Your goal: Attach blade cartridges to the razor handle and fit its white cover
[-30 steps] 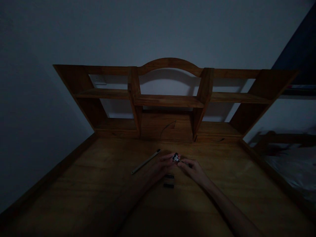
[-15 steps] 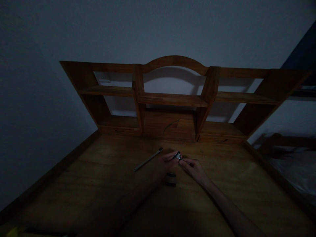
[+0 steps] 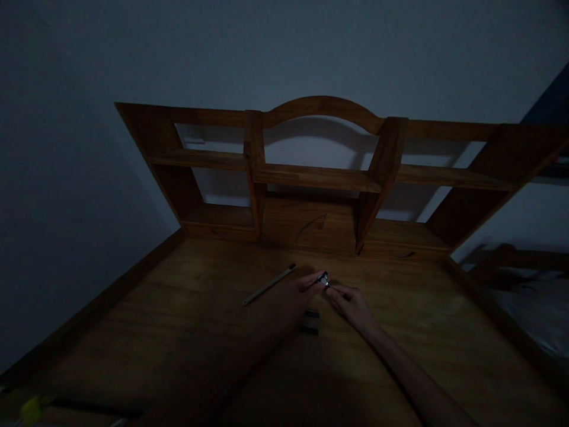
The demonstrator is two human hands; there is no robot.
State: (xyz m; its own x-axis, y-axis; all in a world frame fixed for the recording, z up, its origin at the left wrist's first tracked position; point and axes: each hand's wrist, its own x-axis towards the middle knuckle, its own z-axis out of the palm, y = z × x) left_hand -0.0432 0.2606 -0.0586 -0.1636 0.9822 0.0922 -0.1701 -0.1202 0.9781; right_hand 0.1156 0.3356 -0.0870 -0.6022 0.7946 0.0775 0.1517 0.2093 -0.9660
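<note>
My left hand point(image 3: 299, 292) is closed on a small shiny metal piece point(image 3: 325, 280) with dark parts, much like a watch case. Its exact kind is hard to make out in the dim light. My right hand point(image 3: 352, 305) meets it from the right, fingers pinched together at its lower edge. Something thin and dark point(image 3: 345, 295) shows between those right fingers, too small to name. On the desk just below the hands lie two short dark strips point(image 3: 312, 314), one nearer me than the other. A slim pale stick with a dark tip point(image 3: 269, 285), like a toothbrush, lies left of my left hand.
The wooden desk point(image 3: 178, 296) has raised side edges. A wooden shelf unit point(image 3: 317, 177) with several compartments stands along its back, against the wall. Something yellow point(image 3: 32, 409) sits at the lower left corner. The room is dark.
The view has shifted slightly, so the scene sits a little further right. Both hands keep hold at the metal piece, with hardly any movement.
</note>
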